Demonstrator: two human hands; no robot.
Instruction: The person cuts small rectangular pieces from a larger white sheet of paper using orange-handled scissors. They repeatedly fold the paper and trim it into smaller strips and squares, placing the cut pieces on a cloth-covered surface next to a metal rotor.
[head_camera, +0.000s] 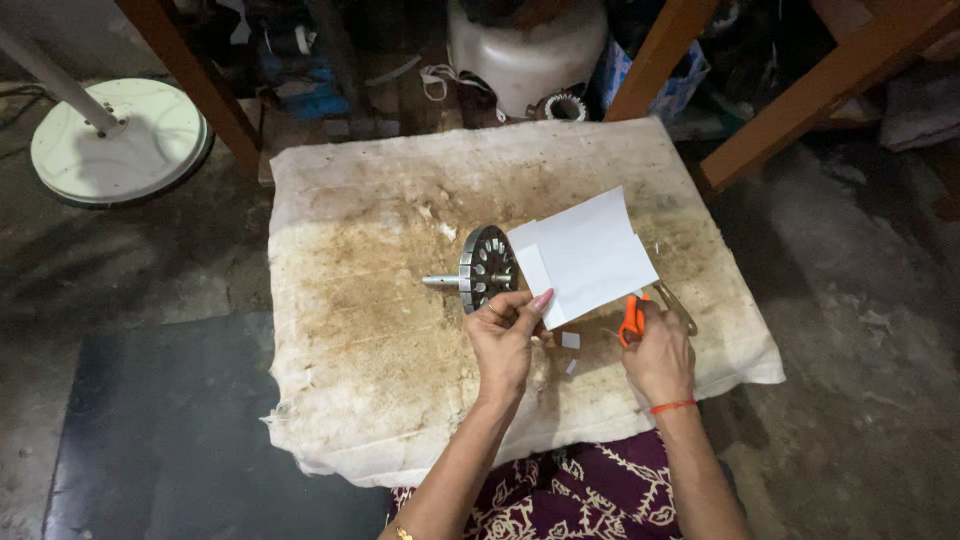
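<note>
My left hand (505, 340) pinches the lower left corner of a white sheet of paper (585, 255), holding it up over a stained cloth-covered block (380, 300). Orange-handled scissors (633, 315) are gripped in my right hand (660, 350), and they meet the paper's lower right edge. A round metal rotor with slots and a shaft (478, 272) lies on the cloth just left of the paper. Two small white paper scraps (570, 342) rest on the cloth between my hands.
A white round fan base with a pole (118, 140) stands on the floor at upper left. A white rounded container (525, 50) and wooden furniture legs (790, 110) crowd the far side. A dark mat (170, 420) lies at lower left.
</note>
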